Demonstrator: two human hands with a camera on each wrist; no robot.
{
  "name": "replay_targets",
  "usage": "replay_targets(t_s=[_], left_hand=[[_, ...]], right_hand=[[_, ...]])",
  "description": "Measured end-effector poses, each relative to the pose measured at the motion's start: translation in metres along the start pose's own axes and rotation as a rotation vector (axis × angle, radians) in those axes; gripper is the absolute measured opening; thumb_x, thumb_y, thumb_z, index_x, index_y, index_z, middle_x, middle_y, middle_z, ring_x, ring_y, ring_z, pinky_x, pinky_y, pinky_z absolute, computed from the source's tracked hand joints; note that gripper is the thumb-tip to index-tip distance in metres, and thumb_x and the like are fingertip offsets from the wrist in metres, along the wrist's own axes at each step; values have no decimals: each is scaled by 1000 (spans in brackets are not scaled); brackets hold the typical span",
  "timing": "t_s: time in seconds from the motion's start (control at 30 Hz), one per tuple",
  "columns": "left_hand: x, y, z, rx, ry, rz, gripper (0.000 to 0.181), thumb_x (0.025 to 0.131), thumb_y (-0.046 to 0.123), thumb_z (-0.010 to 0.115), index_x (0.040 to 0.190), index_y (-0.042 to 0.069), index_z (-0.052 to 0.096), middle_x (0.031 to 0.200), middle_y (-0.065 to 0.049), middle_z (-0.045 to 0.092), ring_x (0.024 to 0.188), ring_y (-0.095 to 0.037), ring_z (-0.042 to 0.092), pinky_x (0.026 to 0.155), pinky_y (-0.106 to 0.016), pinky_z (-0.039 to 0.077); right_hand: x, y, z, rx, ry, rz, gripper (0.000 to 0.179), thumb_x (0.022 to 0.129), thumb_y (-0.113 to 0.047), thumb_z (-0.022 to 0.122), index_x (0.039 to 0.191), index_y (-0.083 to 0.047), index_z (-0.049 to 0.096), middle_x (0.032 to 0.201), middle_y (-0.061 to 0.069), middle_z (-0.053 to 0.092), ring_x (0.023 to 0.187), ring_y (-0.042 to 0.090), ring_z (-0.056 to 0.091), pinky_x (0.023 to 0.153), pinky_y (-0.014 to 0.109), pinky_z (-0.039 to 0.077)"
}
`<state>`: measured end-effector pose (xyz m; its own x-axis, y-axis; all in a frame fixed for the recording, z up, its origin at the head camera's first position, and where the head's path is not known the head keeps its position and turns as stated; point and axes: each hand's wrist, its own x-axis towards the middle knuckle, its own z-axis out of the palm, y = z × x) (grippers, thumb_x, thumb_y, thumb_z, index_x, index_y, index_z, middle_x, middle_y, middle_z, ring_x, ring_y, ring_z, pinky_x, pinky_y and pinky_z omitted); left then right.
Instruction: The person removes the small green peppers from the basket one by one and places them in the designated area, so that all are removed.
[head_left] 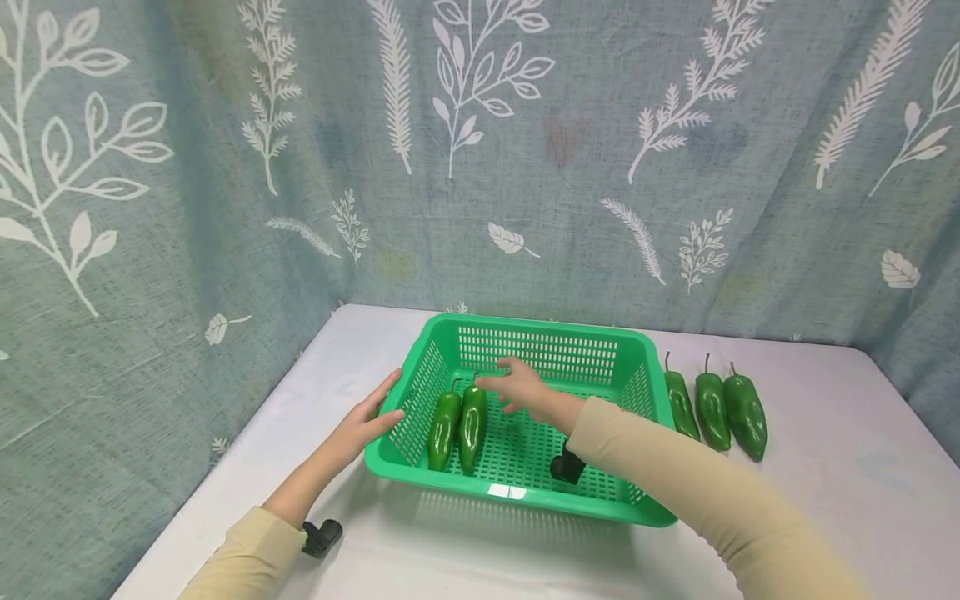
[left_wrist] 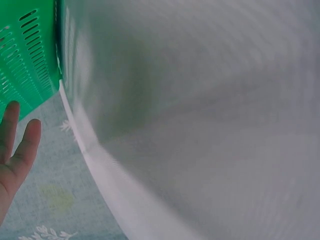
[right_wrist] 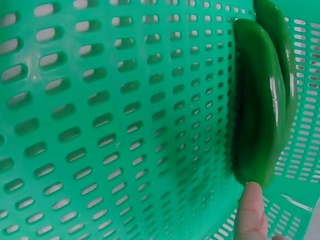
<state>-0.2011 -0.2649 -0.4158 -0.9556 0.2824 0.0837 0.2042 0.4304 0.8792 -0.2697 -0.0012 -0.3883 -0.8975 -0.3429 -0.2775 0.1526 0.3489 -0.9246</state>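
Two glossy green peppers (head_left: 444,429) lie side by side at the left end of a green plastic basket (head_left: 517,498), stems toward the back. My right hand (head_left: 525,390) reaches into the basket, its fingertips at the stem end of the inner pepper (head_left: 472,429). In the right wrist view a fingertip (right_wrist: 251,197) meets the end of that pepper (right_wrist: 260,100); whether it touches is hard to tell. My left hand (head_left: 363,429) is at the basket's left rim with fingers spread. The left wrist view shows straight fingers (left_wrist: 26,145) beside the slotted wall (left_wrist: 30,55).
Three more green peppers (head_left: 712,412) lie in a row on the white tabletop (head_left: 840,467), right of the basket. A patterned grey-blue curtain (head_left: 525,208) hangs behind and along the left. Black wrist devices (head_left: 322,537) show at both wrists.
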Motion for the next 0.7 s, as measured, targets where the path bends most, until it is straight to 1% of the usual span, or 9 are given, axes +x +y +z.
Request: replay_targets(t_s=[0.07, 0.3, 0.5, 0.7], left_hand=[[0, 0, 0, -6, 0, -1, 66, 94, 25, 46, 149, 13, 10, 153, -16, 9, 136, -40, 16, 103, -57, 26], [-1, 0, -1, -22, -3, 8, 66, 95, 26, 46, 149, 14, 10, 153, -14, 8, 137, -39, 15, 103, -59, 25], [0, -1, -1, -19, -2, 9, 66, 95, 26, 46, 149, 15, 10, 153, -14, 8, 137, -39, 15, 103, -59, 25], [0, -2, -1, -25, -8, 18, 65, 95, 25, 46, 149, 15, 10, 153, -14, 8, 137, -39, 14, 103, -60, 24]], right_hand=[[1, 2, 1, -9, -8, 9, 69, 86, -27, 64, 141, -3, 29, 128, 24, 47, 109, 40, 53, 79, 42, 53], [8, 8, 7, -33, -55, 45, 74, 83, -25, 68, 141, -1, 28, 123, 23, 49, 101, 36, 56, 75, 39, 54], [9, 11, 13, -45, -76, 61, 72, 83, -24, 68, 139, 0, 30, 129, 25, 44, 102, 37, 56, 74, 38, 54], [9, 15, 18, -46, -104, 62, 71, 83, -21, 67, 140, 0, 30, 133, 23, 41, 92, 32, 59, 68, 35, 55]])
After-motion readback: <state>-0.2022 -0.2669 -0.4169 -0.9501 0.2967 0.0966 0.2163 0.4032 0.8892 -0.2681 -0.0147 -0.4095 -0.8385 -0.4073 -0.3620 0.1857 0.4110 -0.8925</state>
